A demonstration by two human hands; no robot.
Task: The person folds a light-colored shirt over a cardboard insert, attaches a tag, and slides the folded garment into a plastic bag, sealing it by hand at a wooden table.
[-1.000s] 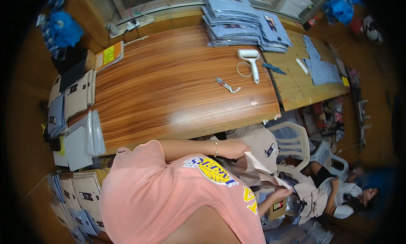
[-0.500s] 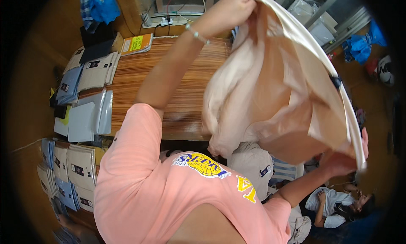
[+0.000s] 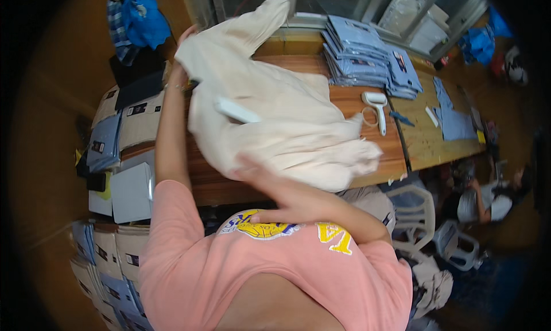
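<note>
A cream long-sleeved garment [image 3: 275,101], probably a shirt, lies loosely spread and creased across the wood-grain table, one sleeve stretched toward the window. At its far left edge is my left hand [image 3: 182,53], closed on the cloth, with its fingers partly hidden. My right hand [image 3: 278,196], smeared by motion, hangs in front of my chest by the garment's near edge; its fingers and thumb are apart and hold nothing. A pale, blurred strip [image 3: 236,111] lies on the garment; I cannot tell what it is.
Bagged blue shirts [image 3: 356,53] are piled at the back right. A white lint roller [image 3: 376,104] lies near them. Folded beige shirts [image 3: 139,119] and white boards [image 3: 131,187] line the left side. To the right are a plastic chair [image 3: 422,210] and a seated person [image 3: 488,199].
The garment has come down from the air onto the table. My left hand has moved left with its edge; my right hand has let go and swung in toward my chest.
</note>
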